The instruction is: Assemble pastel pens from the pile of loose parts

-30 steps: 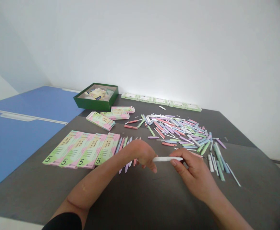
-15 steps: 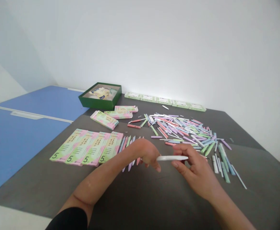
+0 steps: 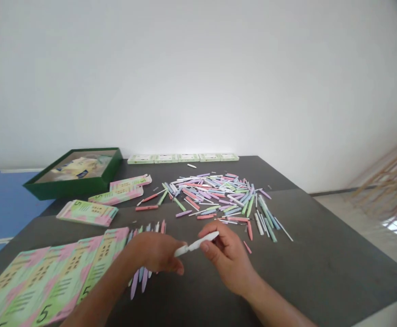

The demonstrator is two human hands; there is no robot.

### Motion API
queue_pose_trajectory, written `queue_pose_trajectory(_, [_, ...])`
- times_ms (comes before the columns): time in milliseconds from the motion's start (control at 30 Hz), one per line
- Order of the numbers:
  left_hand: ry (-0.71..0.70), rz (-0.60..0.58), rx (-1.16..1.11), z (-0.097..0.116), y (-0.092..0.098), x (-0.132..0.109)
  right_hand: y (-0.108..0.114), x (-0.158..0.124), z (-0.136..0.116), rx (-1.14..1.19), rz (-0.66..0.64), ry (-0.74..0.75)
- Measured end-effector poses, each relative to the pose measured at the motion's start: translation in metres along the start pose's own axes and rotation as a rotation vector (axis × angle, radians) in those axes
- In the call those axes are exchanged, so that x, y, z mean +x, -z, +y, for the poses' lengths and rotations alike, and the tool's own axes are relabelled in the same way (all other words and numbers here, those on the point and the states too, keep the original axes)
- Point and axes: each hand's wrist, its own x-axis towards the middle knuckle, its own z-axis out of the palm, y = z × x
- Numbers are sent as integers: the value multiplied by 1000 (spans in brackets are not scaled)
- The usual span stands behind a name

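Right hand (image 3: 228, 261) pinches a white plastic stick (image 3: 196, 244), fingers (image 3: 208, 232) clenched on it, holding it above the worktop (image 3: 321, 268). Left hand (image 3: 154, 252) sits just beside the stick, fingers loosely curled, seemingly holding nothing. Left of the stick, a row of pastel sticks (image 3: 140, 277) lies beside printed cards (image 3: 48, 286). Beyond the stick lie a loose pile of coloured sticks (image 3: 212, 195), then small green boxes (image 3: 181, 158) and a green tray (image 3: 65, 190). Step in hand looks like sorting single sticks; next move calls for lining this one up with the row.
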Motion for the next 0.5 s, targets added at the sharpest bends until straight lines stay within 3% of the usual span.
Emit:
queue_pose_trajectory(233, [19, 3, -8, 5, 4, -5, -3, -6, 2, 243, 155, 52])
queue_pose_trajectory(500, [36, -4, 20, 8, 6, -8, -3, -7, 3, 401, 228, 72])
